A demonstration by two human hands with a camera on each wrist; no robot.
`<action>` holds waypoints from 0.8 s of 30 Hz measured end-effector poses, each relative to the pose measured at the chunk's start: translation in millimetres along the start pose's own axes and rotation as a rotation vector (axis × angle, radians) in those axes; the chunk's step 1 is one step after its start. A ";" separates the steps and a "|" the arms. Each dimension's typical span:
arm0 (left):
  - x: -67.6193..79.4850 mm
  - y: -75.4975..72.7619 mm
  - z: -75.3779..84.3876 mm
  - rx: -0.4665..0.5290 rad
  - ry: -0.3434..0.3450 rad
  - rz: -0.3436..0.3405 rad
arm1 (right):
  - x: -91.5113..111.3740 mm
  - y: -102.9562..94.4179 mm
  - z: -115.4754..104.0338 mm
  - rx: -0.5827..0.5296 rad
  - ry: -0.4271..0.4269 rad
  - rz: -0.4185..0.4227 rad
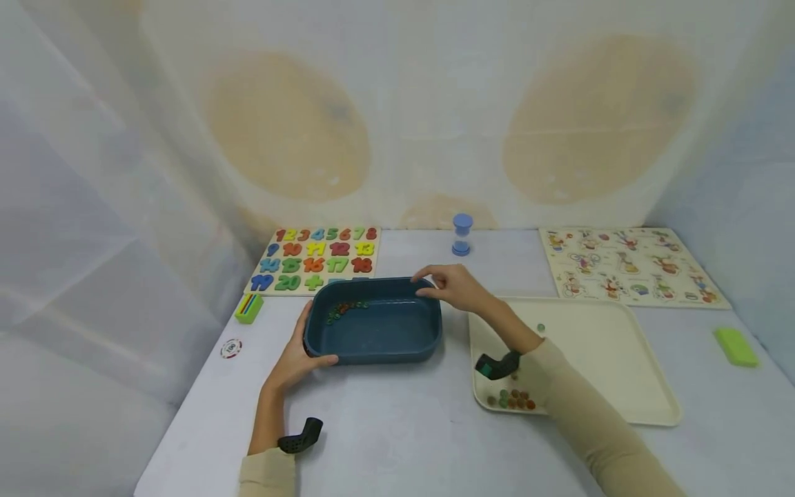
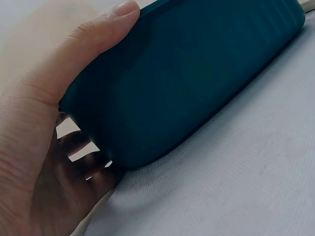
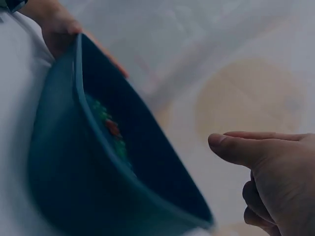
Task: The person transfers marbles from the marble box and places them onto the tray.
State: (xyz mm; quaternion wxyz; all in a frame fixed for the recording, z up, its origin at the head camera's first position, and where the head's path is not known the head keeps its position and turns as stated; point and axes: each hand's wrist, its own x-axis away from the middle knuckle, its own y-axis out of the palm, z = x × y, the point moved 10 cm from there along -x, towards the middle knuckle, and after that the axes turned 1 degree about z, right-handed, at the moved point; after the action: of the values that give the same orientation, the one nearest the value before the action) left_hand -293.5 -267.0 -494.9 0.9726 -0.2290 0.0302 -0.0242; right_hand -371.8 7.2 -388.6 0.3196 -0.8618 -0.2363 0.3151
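My left hand (image 1: 296, 355) grips the left end of a dark blue rectangular basin (image 1: 373, 357). In the left wrist view, its thumb lies along the rim and its fingers curl around the end wall. Small round green and orange pieces (image 1: 345, 308), like marbles, lie inside towards the basin's left end. Over the basin's far right rim is my right hand (image 1: 456, 286), with thumb and index finger extended and nothing visible between them. The right wrist view shows this hand (image 3: 275, 167) apart from the basin wall, its other fingers bent.
A cream tray (image 1: 596, 359) at right carries more green and brown round pieces (image 1: 514, 400). Behind stand a number puzzle board (image 1: 317, 257), a blue hourglass (image 1: 462, 235) and a picture puzzle board (image 1: 633, 266). Green blocks (image 1: 249, 308) and a poker chip (image 1: 231, 348) lie left, a green sponge-like block (image 1: 735, 346) right.
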 end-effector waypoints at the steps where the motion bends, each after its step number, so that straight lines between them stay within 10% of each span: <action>1: 0.6 0.6 -0.4 -0.001 0.001 -0.002 | -12.3 14.1 -4.7 -0.012 -0.011 -0.033; 12: 5.9 -2.6 0.6 -0.006 -0.005 0.003 | -84.6 132.8 -21.7 0.148 0.000 -0.348; 24: -1.1 -0.7 4.4 0.014 0.029 -0.001 | -85.5 158.6 -2.4 0.300 0.127 -0.416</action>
State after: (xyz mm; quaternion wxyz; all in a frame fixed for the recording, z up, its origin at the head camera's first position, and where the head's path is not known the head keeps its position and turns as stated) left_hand -294.3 -265.7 -490.7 0.9737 -0.2218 0.0440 -0.0283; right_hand -396.4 -154.3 -464.6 0.5157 -0.7558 -0.3387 0.2195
